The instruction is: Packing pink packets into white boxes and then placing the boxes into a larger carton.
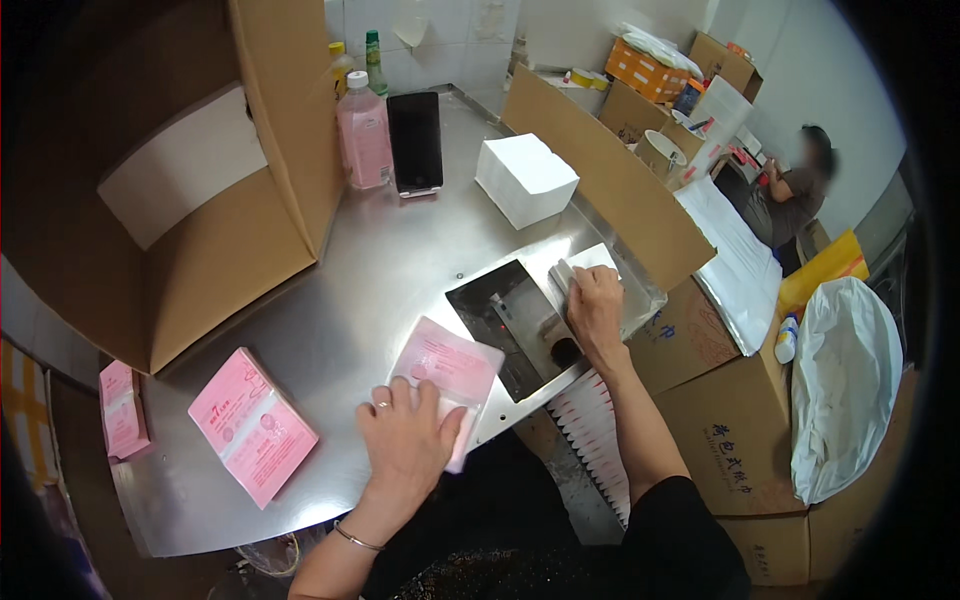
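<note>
My left hand (408,428) grips the lower part of a pink tissue pack (452,356), fingers over its top and thumb along its right side. The pack lies tilted at the left edge of a rectangular opening (505,315) in the metal table. At the far right of this opening my right hand (597,305) is closed on a grey metal plate (562,274). White paper (594,257) shows just beyond those fingers. Farther left on the table rest a pink stack of tissue packs (252,425) and another pink pack (122,410).
A large open carton (285,130) stands at the left. White folded tissues (527,180), a phone on a stand (415,145) and a pink bottle (364,135) are at the back. A cardboard panel (610,170) borders the right; beyond are cartons (715,420) and a seated person (795,195).
</note>
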Available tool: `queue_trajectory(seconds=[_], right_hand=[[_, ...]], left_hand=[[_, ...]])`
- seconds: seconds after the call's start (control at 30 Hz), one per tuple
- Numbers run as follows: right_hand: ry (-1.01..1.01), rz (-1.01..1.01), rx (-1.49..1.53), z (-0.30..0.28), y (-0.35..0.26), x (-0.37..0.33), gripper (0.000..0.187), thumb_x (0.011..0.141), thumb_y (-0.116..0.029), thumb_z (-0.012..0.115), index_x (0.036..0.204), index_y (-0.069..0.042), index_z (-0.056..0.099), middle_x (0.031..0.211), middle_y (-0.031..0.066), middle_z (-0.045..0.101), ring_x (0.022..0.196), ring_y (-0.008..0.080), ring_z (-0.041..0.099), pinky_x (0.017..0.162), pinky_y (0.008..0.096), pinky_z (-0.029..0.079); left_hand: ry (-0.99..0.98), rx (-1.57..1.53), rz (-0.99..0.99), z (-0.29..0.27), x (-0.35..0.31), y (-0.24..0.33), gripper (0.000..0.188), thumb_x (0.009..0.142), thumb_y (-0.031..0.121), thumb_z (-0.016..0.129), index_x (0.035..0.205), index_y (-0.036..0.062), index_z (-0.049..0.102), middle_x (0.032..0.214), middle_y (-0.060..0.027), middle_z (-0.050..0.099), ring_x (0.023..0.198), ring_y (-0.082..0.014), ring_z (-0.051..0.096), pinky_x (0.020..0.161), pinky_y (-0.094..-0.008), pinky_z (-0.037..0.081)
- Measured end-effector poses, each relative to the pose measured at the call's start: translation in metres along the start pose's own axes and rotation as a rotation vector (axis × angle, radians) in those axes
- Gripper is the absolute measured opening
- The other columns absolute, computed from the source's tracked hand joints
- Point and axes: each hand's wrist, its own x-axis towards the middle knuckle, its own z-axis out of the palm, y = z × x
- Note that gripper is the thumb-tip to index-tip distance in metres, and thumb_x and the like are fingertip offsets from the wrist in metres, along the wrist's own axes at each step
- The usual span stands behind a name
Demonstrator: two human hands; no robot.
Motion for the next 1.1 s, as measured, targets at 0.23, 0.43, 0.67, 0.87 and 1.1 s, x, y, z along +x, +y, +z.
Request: queue_trajectory(seconds=[0.23, 0.43, 0.67, 0.87, 1.1], right_hand=[[0.053, -0.457, 0.398, -0.039, -0.091, -0.026, 0.043, 0.083, 0.003, 0.060, 0.126, -0.002, 0.061, 0.118, 0.0218, 0.065, 0.107, 0.0412, 0.064, 0.093, 0.0494, 0.051], [-0.330, -0.566, 0.393, -0.030, -0.156, -0.060, 0.030, 0.086, -0.009, 0.059, 0.113, 0.002, 0.063, 0.107, 0.0215, 0.060, 0.101, 0.0402, 0.061, 0.109, 0.0689, 0.031], [-0.403, -0.172, 0.386, 0.038, -0.087, -0.022, 0.016, 0.087, -0.010, 0.055, 0.099, 0.000, 0.061, 0.096, 0.0207, 0.066, 0.100, 0.0406, 0.064, 0.102, 0.0589, 0.041], [-0.355, -0.079, 0.165, -0.019, -0.087, -0.016, 0.019, 0.086, -0.010, 0.060, 0.100, 0.000, 0.067, 0.090, 0.0196, 0.069, 0.084, 0.0375, 0.068, 0.073, 0.0478, 0.052], [-0.026, 0.004, -0.275, 0.001, -0.015, -0.001, 0.013, 0.091, -0.016, 0.063, 0.092, -0.003, 0.067, 0.090, 0.0142, 0.063, 0.091, 0.0321, 0.060, 0.079, 0.0447, 0.046]], left_hand=[[-0.014, -0.296, 0.170, 0.004, -0.010, -0.009, 0.057, 0.077, 0.025, 0.072, 0.130, 0.0059, 0.059, 0.113, -0.0195, 0.054, 0.097, -0.0342, 0.053, 0.078, -0.0440, 0.043], [0.150, -0.264, 0.174, -0.011, -0.013, -0.009, 0.082, 0.071, 0.024, 0.075, 0.146, 0.0064, 0.046, 0.102, -0.0166, 0.053, 0.090, -0.0324, 0.054, 0.075, -0.0411, 0.041], [0.112, -0.318, 0.098, -0.015, -0.034, -0.027, 0.056, 0.080, 0.012, 0.073, 0.133, 0.0054, 0.056, 0.097, -0.0120, 0.051, 0.092, -0.0289, 0.052, 0.077, -0.0424, 0.039], [0.419, -0.315, -0.013, -0.038, -0.071, -0.077, 0.032, 0.067, -0.002, 0.063, 0.097, 0.0082, 0.064, 0.109, -0.0141, 0.058, 0.103, -0.0342, 0.053, 0.092, -0.0463, 0.039], [0.188, 0.172, -0.456, -0.065, -0.085, -0.126, 0.030, 0.077, 0.004, 0.061, 0.107, 0.0039, 0.058, 0.109, -0.0188, 0.058, 0.106, -0.0387, 0.052, 0.105, -0.0518, 0.032]])
